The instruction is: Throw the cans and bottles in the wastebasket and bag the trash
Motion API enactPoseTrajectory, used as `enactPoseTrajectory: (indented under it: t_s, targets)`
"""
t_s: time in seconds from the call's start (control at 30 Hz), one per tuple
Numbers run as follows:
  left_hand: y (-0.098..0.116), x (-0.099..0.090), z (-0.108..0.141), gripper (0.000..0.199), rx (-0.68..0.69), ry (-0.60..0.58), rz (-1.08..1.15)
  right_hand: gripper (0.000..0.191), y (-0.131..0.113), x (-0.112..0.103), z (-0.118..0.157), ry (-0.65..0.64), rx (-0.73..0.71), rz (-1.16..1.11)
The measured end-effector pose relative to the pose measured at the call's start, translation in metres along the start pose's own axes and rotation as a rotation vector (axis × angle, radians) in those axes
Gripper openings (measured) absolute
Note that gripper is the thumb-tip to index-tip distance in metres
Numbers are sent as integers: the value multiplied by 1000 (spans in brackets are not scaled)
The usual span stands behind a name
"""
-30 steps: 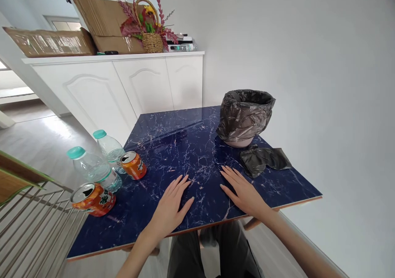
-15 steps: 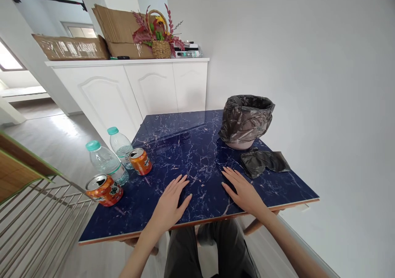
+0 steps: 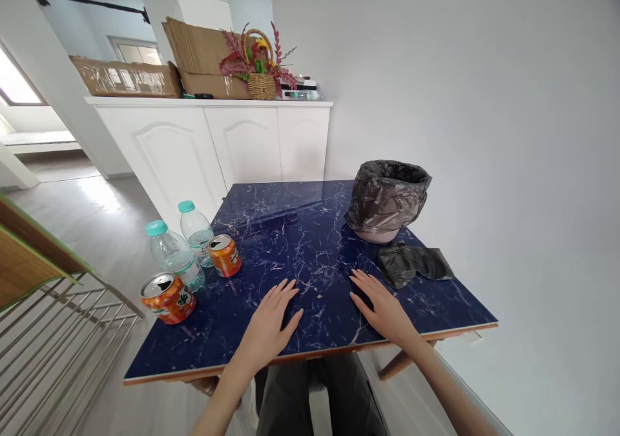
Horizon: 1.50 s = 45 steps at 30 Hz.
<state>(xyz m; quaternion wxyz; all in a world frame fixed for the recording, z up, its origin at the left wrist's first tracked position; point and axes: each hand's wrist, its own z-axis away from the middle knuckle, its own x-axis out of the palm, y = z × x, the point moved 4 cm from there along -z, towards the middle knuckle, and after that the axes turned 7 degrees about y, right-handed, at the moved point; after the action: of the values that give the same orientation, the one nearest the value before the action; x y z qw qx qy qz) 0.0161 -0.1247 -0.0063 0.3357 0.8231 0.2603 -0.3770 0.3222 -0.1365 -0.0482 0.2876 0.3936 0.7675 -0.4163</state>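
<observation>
My left hand (image 3: 270,323) lies flat on the blue marbled table (image 3: 290,249), thumb apart, holding nothing. My right hand (image 3: 380,303) rests palm down further right, also free, near a folded black plastic bag (image 3: 414,263). Behind that bag stands a bin (image 3: 378,236) lined with a black bag (image 3: 387,197). At the left edge are two opened orange drink cans, a nearer can (image 3: 168,299) and a farther can (image 3: 225,256). Beside them stand two clear bottles with teal caps, a nearer bottle (image 3: 175,255) and a farther bottle (image 3: 197,231).
A white cabinet (image 3: 261,142) stands beyond the table, bearing cardboard boxes (image 3: 208,51) and a flower basket (image 3: 261,86). To the left is a metal rack (image 3: 92,339). A plain wall (image 3: 465,132) runs along the right side.
The view has tilted up slightly, so the background sits lower in the picture. Both hands stay flat in the same places, and the objects on the table have not moved.
</observation>
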Motion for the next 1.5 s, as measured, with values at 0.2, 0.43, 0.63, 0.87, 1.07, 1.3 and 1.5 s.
enactPoseTrajectory:
  t_s: [0.2, 0.43, 0.63, 0.87, 1.07, 1.3, 1.5]
  targets:
    - [0, -2, 1, 42, -15, -1, 13, 51, -1, 0, 1, 10, -17, 2]
    - [2, -5, -1, 41, -28, 25, 24, 49, -3, -2, 0, 63, -30, -19]
    - [0, -4, -4, 40, -75, 29, -23, 48, -4, -4, -1, 61, -24, -30]
    - [-5, -3, -7, 43, -145, 48, -89, 48, -5, -7, -4, 72, -11, -61]
    - [-13, -2, -10, 45, -167, 86, -131, 49, -6, -6, -8, 59, 3, -92]
    - [-18, -2, -13, 46, -216, 110, -171, 50, -7, -9, -11, 13, 37, -112]
    - [-22, -1, -13, 47, -246, 128, -167, 52, -6, -8, -11, -5, 46, -124]
